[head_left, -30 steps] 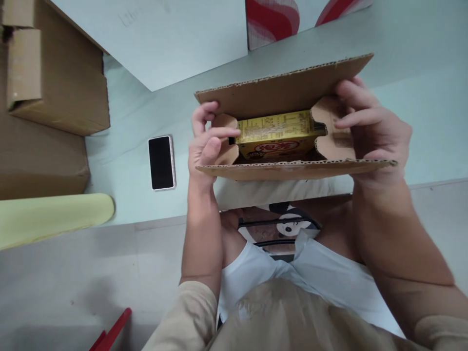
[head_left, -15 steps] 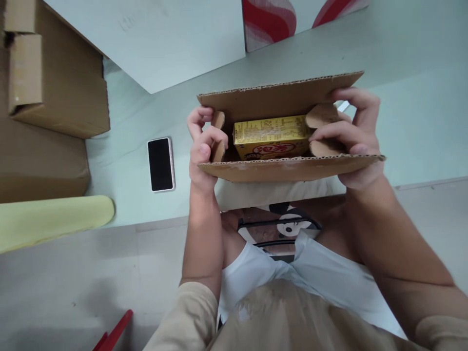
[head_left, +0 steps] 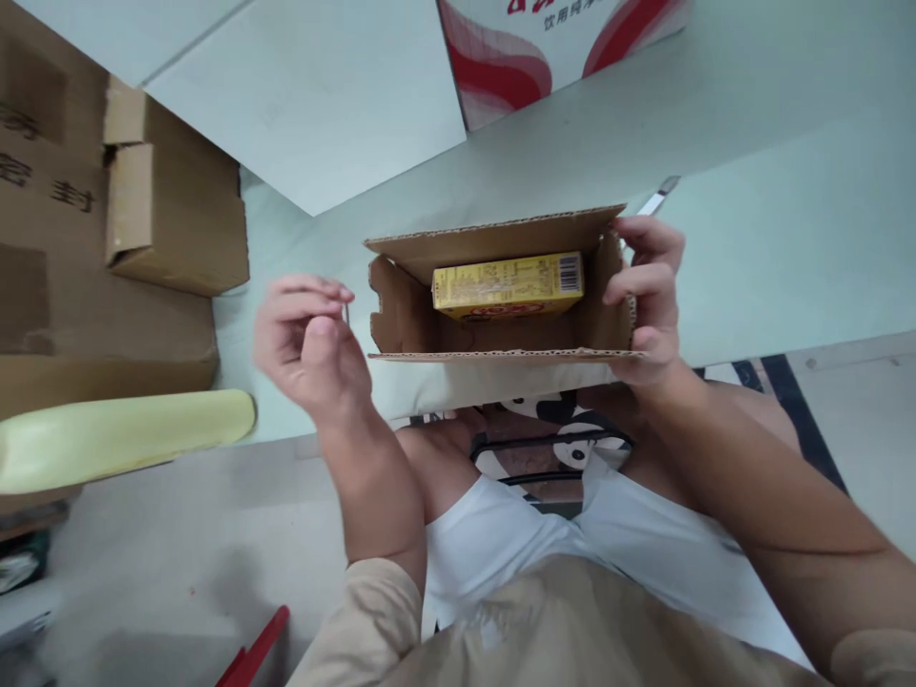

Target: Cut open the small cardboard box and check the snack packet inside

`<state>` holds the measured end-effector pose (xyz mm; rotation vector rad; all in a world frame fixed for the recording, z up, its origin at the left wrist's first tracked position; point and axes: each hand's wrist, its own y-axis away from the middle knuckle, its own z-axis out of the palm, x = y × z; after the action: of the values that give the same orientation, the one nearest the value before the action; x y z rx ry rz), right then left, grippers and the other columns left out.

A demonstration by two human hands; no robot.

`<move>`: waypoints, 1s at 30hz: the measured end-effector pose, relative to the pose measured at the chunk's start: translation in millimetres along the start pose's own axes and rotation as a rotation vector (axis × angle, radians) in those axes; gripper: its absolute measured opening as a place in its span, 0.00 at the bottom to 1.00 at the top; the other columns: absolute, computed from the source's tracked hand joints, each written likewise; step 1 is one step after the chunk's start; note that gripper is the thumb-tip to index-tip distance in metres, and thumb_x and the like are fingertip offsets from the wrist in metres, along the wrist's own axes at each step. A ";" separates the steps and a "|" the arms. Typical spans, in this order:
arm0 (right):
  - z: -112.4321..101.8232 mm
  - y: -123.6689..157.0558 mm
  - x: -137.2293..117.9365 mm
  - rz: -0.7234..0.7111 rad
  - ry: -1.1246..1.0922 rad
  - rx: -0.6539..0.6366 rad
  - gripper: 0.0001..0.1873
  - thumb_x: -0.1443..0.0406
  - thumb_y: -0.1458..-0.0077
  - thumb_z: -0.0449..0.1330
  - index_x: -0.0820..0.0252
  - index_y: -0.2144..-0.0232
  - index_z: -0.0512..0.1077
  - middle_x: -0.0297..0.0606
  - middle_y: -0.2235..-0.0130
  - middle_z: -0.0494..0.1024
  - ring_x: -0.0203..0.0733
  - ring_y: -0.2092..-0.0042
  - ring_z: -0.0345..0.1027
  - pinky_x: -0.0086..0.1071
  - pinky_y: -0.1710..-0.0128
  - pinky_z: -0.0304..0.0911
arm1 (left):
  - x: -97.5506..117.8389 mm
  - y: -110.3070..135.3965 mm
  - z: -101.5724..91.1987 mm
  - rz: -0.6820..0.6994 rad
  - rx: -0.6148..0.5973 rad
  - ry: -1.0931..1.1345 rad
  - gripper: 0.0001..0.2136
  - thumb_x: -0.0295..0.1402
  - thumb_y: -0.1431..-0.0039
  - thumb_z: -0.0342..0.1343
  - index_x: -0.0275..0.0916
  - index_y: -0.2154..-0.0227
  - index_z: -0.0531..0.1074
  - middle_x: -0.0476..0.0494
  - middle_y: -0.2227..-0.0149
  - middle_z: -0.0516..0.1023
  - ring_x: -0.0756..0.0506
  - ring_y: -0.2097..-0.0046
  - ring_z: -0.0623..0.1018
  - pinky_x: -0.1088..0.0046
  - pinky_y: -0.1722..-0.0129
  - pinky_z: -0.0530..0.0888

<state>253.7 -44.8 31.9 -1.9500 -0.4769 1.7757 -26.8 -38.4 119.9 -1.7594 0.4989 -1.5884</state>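
Note:
An open cardboard box (head_left: 501,357) is in front of me, its long flaps up and its mouth toward me. Inside lies a yellow printed carton (head_left: 508,283) with a barcode at its right end. My right hand (head_left: 648,296) grips the box's right end wall, fingers over the edge. My left hand (head_left: 307,334) is off the box, just left of its notched left end. Its fingers are curled in toward the thumb. A thin sliver shows by the fingertips; whether it is held I cannot tell. The phone is not clearly visible.
A utility knife (head_left: 658,196) lies beyond my right hand. Large white boxes (head_left: 315,105) and a red-and-white carton (head_left: 501,67) stand behind. Brown boxes (head_left: 178,210) and a pale yellow rounded object (head_left: 129,434) are at left. A red object (head_left: 254,649) is at lower left.
My left hand has let go of the box's left end and moved left, over where the phone lay. The short flaps no longer show inside the mouth. The view has shifted.

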 end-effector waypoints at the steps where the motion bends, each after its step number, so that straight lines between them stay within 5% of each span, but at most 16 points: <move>1: -0.5 2.3 -0.7 -0.034 -0.029 0.001 0.36 0.29 0.47 0.48 0.56 0.71 0.60 0.43 0.42 0.61 0.60 0.34 0.60 0.58 0.37 0.65 | 16.1 -7.1 1.2 0.032 -0.112 -0.074 0.05 0.39 0.35 0.62 0.52 0.66 0.82 0.48 0.68 0.75 0.45 0.66 0.76 0.60 0.64 0.76; 6: -3.1 9.8 -6.6 -0.146 -0.128 -0.030 0.27 0.37 0.41 0.50 0.52 0.66 0.68 0.38 0.40 0.63 0.52 0.44 0.70 0.58 0.38 0.67 | 77.9 -52.7 35.0 0.006 -0.971 -0.385 0.05 0.32 0.37 0.64 0.49 0.62 0.83 0.48 0.63 0.85 0.44 0.65 0.81 0.64 0.70 0.75; 9: -4.6 10.1 -7.8 -0.161 -0.145 -0.072 0.26 0.38 0.40 0.51 0.50 0.61 0.72 0.39 0.40 0.64 0.54 0.40 0.68 0.59 0.35 0.65 | 91.5 -74.4 65.8 -0.037 -1.173 -0.540 0.07 0.38 0.35 0.62 0.44 0.60 0.83 0.47 0.59 0.86 0.43 0.61 0.83 0.66 0.62 0.78; 13: -4.8 7.6 -5.2 -0.261 -0.221 -0.064 0.17 0.48 0.35 0.54 0.50 0.56 0.73 0.42 0.38 0.63 0.54 0.40 0.69 0.57 0.35 0.64 | 102.5 -82.6 98.8 -0.160 -1.430 -0.930 0.18 0.41 0.36 0.61 0.43 0.45 0.78 0.44 0.46 0.85 0.39 0.47 0.83 0.63 0.47 0.78; 18: -3.2 6.6 -4.3 -0.265 -0.206 -0.044 0.19 0.46 0.34 0.52 0.52 0.58 0.73 0.43 0.38 0.63 0.54 0.40 0.68 0.56 0.36 0.64 | 102.5 -67.9 121.0 -0.235 -1.660 -1.229 0.23 0.40 0.37 0.61 0.37 0.42 0.74 0.36 0.43 0.82 0.32 0.43 0.82 0.60 0.48 0.78; 24: -3.8 4.4 -5.8 -0.209 -0.171 -0.060 0.26 0.42 0.34 0.49 0.55 0.60 0.72 0.47 0.38 0.63 0.56 0.38 0.66 0.58 0.35 0.62 | 79.8 -58.9 128.5 -0.190 -1.628 -1.278 0.20 0.39 0.36 0.61 0.36 0.44 0.75 0.32 0.43 0.82 0.29 0.42 0.81 0.57 0.47 0.79; 30: -3.5 7.8 -5.1 -0.085 -0.099 -0.162 0.38 0.30 0.45 0.52 0.55 0.57 0.75 0.47 0.34 0.60 0.61 0.35 0.64 0.62 0.31 0.59 | 65.8 -49.7 123.6 -0.180 -1.774 -1.245 0.19 0.32 0.36 0.59 0.38 0.43 0.76 0.34 0.43 0.82 0.33 0.45 0.83 0.62 0.50 0.78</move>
<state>256.3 -54.4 32.1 -1.9227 -0.7472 1.8355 96.0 -20.4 201.7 -3.4439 1.1719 0.6638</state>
